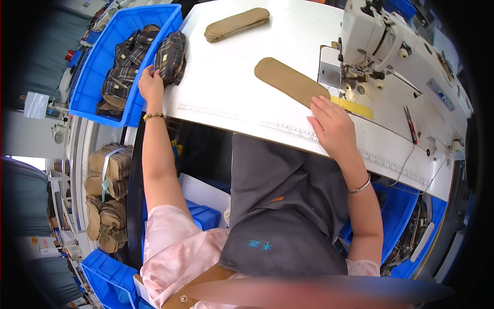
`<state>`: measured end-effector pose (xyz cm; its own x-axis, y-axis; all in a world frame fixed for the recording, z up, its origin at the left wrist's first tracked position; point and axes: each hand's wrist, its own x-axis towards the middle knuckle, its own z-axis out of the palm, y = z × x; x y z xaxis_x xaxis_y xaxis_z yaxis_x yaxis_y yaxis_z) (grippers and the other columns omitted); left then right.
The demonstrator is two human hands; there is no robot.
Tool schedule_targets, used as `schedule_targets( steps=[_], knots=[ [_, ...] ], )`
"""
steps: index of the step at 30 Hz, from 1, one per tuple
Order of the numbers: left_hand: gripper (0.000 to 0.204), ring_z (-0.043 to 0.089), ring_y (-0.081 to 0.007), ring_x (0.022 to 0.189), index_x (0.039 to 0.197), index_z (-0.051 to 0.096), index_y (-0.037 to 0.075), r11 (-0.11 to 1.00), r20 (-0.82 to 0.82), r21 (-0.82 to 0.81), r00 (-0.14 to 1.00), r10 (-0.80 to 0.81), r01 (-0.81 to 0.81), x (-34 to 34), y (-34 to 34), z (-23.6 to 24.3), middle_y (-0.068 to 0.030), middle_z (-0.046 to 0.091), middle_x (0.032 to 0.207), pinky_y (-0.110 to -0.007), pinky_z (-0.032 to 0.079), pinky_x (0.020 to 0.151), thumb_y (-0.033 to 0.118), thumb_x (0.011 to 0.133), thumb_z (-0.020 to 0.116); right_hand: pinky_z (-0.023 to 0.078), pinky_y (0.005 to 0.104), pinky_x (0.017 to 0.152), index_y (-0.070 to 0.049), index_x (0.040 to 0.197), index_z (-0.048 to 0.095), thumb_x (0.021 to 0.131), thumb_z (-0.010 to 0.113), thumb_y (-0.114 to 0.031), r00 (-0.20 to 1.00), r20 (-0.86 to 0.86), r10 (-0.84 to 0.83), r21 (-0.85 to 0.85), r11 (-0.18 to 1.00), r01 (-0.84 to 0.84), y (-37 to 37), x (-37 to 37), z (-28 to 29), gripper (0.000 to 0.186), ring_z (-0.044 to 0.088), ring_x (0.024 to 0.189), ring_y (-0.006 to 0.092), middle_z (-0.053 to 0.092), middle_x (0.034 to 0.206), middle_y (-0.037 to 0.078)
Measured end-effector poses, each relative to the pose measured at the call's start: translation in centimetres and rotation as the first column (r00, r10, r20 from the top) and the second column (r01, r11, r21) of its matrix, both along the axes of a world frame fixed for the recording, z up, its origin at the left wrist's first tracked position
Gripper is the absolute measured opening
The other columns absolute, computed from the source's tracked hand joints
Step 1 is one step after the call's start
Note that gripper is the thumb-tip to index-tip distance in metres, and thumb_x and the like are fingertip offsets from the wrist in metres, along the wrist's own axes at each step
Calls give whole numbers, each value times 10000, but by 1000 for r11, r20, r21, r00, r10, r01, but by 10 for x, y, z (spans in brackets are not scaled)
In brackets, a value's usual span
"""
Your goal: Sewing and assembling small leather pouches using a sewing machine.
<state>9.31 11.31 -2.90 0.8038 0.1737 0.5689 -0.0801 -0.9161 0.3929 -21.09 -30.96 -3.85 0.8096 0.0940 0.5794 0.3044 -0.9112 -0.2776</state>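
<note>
While your left hand (150, 82) reaches out to the side, its fingers close on a dark checked cloth piece (170, 55) that hangs over the edge of the white sewing table (226, 87), right beside the blue plastic bin (98, 77). More checked pieces (123, 72) lie stacked inside that bin. They look soft and a bit puffy, with brown and grey squares.

Your right hand (333, 126) lies flat and open, pressing down the near end of a long tan felt strip with round ends (289, 81). The strip runs toward the needle of the white sewing machine (381, 41), but its far end has not reached it. A pile of the same tan strips (237, 23) sits further away on the table.

It looks like you are picking up the next checked piece. You would need to lift it clear of the bin's wall and bring it across to the strip, lining up the edges while your other hand keeps the strip from sliding.
</note>
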Motion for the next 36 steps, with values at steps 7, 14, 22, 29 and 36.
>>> schedule_targets(
  steps=[7,14,22,29,36],
  knots=[
    [198,690,-202,878,1110,718,13,958,410,-174,901,-141,229,-19,-11,23,-117,716,1048,-313,543,774,5,928,640,504,410,971,2,1080,702,852,735,-151,1000,-4,-14,16,1000,14,4,3,3,276,634,1150,303,690,1192,121],
    [167,661,-135,913,1105,704,-13,771,362,-261,799,-481,581,-126,-76,62,-74,717,1024,-260,517,821,5,963,618,499,410,982,0,1110,700,864,733,-152,998,51,-35,95,995,30,5,-5,15,291,634,1131,320,683,1196,134],
    [143,628,-157,849,1029,691,-37,413,120,-517,541,-832,750,-251,-134,34,-82,686,965,-255,488,765,-75,926,600,520,256,842,39,1173,626,962,660,-84,870,-1,493,999,38,-20,41,-19,38,246,643,921,102,686,1012,43],
    [474,560,-211,1244,1386,534,-31,54,-8,-962,170,-985,269,-274,-161,31,-123,622,1306,-349,416,1074,321,1072,479,479,214,698,-1,940,641,899,724,-36,672,-147,726,986,53,158,26,-52,39,99,568,772,43,648,859,-9],
    [252,601,-51,832,1087,611,36,-158,131,-955,121,-984,-250,-278,-183,27,18,655,938,-228,491,759,279,1056,549,462,205,680,-23,941,631,826,804,-20,605,-152,782,985,69,158,15,-65,32,208,542,755,32,627,842,-22]
  ],
)
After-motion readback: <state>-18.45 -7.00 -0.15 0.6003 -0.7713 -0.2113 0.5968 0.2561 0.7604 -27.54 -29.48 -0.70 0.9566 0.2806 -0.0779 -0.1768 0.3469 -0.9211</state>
